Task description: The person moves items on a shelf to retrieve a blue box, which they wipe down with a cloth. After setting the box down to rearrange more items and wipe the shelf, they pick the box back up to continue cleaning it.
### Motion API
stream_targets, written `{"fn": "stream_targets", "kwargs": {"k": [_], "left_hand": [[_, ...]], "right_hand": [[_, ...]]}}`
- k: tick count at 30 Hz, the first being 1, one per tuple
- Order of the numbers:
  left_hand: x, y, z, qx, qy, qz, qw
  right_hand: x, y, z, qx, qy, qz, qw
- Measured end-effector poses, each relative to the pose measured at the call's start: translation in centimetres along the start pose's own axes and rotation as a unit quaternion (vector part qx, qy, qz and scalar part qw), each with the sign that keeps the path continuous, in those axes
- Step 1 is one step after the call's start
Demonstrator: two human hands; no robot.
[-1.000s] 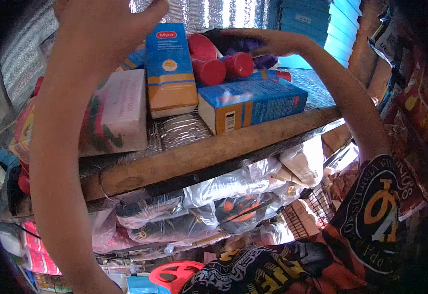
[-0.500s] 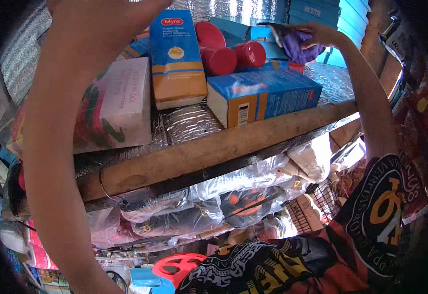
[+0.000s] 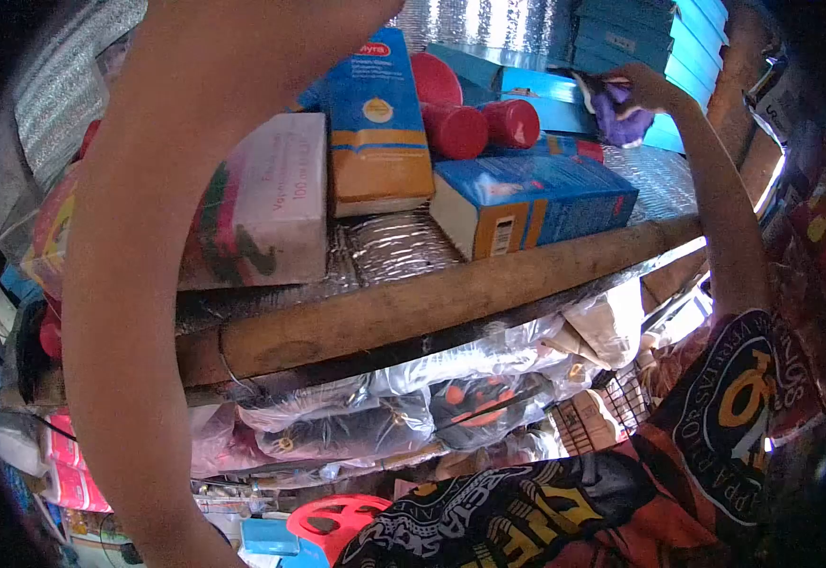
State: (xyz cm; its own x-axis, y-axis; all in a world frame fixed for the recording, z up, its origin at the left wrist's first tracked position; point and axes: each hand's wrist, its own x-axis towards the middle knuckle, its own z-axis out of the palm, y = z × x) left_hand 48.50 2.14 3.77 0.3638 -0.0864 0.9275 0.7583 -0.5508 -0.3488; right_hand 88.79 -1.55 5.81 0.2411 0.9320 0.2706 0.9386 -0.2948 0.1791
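Up at the top right, my right hand [image 3: 654, 87] is closed on a crumpled purple cloth [image 3: 618, 115] with dark and pale edges. The cloth hangs close to blue boxes [image 3: 550, 95] at the back of the shelf. My left arm curves up the left side, and my left hand [image 3: 314, 33] runs off the top edge with its fingers out of sight. It overlaps the top of an upright blue and gold Myra box [image 3: 380, 123]. A second blue box [image 3: 545, 202] lies on its side, with pink-red capped containers [image 3: 456, 131] behind it.
A wooden beam [image 3: 451, 291] edges the foil-lined shelf [image 3: 399, 248]. On the left, a white and pink carton [image 3: 276, 204] sits partly behind my forearm. Below are plastic-wrapped bundles [image 3: 347, 426], a wire basket [image 3: 626, 398] and a red plastic seat [image 3: 337, 523].
The view has shifted, so the shelf items sit slightly farther right and lower. My right hand still holds the purple cloth near the blue boxes, and the cloth's folds have changed shape.
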Motion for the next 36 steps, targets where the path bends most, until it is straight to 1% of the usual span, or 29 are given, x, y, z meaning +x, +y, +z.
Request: {"fn": "stream_targets", "kwargs": {"k": [1,2,3,4,5,7,9,10,11,12,13,16,17,19,20,22,23,24,25,26,27,28,29,30,32,33,34,35,36], "left_hand": [[-0.1,-0.1,0.2,0.022,0.013,0.006,1.0],[0.0,-0.2,0.2,-0.055,0.012,0.018,0.998],[0.1,-0.2,0.2,-0.095,0.013,0.026,0.995],[0.3,-0.1,0.2,-0.136,0.013,0.034,0.99],[0.4,0.0,0.2,-0.104,-0.003,0.02,0.994],[0.5,0.5,0.0,-0.075,-0.015,0.009,0.997],[0.3,1.2,-0.5,-0.103,0.014,0.03,0.994],[0.4,1.5,-0.6,-0.113,0.025,0.038,0.993],[0.6,1.7,-0.6,-0.071,-0.001,0.026,0.997],[0.6,1.7,-0.6,-0.052,-0.016,0.021,0.998],[0.6,1.7,-0.6,-0.032,-0.031,0.016,0.999],[0.0,1.2,-0.5,-0.07,-0.012,0.039,0.997],[0.0,1.3,-0.6,-0.051,-0.019,0.042,0.998],[0.0,1.7,-0.8,-0.032,-0.027,0.045,0.998],[0.1,2.0,-0.9,-0.015,-0.039,0.025,0.999],[0.6,0.0,0.5,0.005,-0.05,0.005,0.999],[1.5,-3.7,3.2,-0.024,-0.064,0.124,0.99],[1.3,-4.1,3.2,-0.036,-0.071,0.181,0.98],[1.2,-4.4,3.2,-0.049,-0.08,0.237,0.967],[0.2,-1.2,0.8,-0.057,-0.051,0.142,0.987],[0.0,0.0,0.0,-0.057,-0.037,0.095,0.993],[-0.1,1.2,-0.9,-0.059,-0.023,0.047,0.997],[0.1,1.4,-1.1,-0.066,-0.048,0.018,0.997],[0.1,1.5,-1.2,-0.07,-0.061,0.004,0.996],[0.1,1.5,-1.2,-0.074,-0.063,-0.007,0.995],[0.0,1.7,-1.2,-0.075,-0.056,-0.006,0.996],[0.0,1.9,-1.2,-0.076,-0.05,-0.006,0.996],[0.0,2.4,-1.3,-0.039,-0.017,0.006,0.999],[0.1,2.3,-1.4,-0.019,0.002,0.011,1.0]], "right_hand": [[0.1,-0.4,0.2,-0.002,-0.001,0.003,1.0],[0.0,-1.5,0.2,0.004,0.027,-0.034,0.999],[0.1,-2.6,0.2,0.01,0.057,-0.07,0.996],[0.8,-3.5,0.5,0.006,0.047,-0.09,0.995],[1.6,-4.6,0.7,0.002,0.037,-0.11,0.993],[0.4,-9.8,0.0,-0.005,0.057,-0.148,0.987],[0.1,-13.0,0.5,0.023,0.115,-0.199,0.973],[0.5,-13.5,1.0,0.022,0.116,-0.195,0.974],[0.9,-13.9,1.5,0.028,0.151,-0.197,0.968],[1.0,-13.9,1.9,0.035,0.184,-0.199,0.962],[1.0,-13.5,2.0,0.036,0.182,-0.197,0.963],[1.3,-11.7,2.0,-0.004,0.204,-0.204,0.957],[1.3,-10.7,2.0,-0.001,0.202,-0.204,0.958],[1.1,-8.5,1.8,0.059,0.147,-0.209,0.965],[1.4,-7.3,1.6,0.044,0.106,-0.181,0.977],[0.0,-5.8,0.8,-0.004,0.104,-0.124,0.987],[-0.3,-4.3,0.7,0.037,0.072,-0.097,0.992],[-0.3,-2.1,0.5,0.077,0.039,-0.072,0.994],[0.2,0.8,1.0,0.02,0.068,-0.053,0.996],[-0.4,2.0,0.9,0.086,0.045,-0.008,0.995],[0.3,4.9,1.9,0.062,0.069,-0.003,0.996],[-0.5,5.0,1.9,0.043,0.089,0.053,0.994],[-1.1,5.1,1.9,0.023,0.109,0.109,0.988],[-1.3,4.7,1.8,0.023,0.108,0.107,0.988],[-1.3,3.8,1.6,-0.117,0.14,0.038,0.982],[-0.9,3.2,1.1,-0.119,0.14,0.038,0.982],[-0.2,2.4,0.5,-0.074,0.189,0.033,0.979],[0.4,1.6,-0.1,-0.029,0.238,0.028,0.971],[0.9,0.6,-0.6,-0.081,0.326,-0.024,0.942]]}}
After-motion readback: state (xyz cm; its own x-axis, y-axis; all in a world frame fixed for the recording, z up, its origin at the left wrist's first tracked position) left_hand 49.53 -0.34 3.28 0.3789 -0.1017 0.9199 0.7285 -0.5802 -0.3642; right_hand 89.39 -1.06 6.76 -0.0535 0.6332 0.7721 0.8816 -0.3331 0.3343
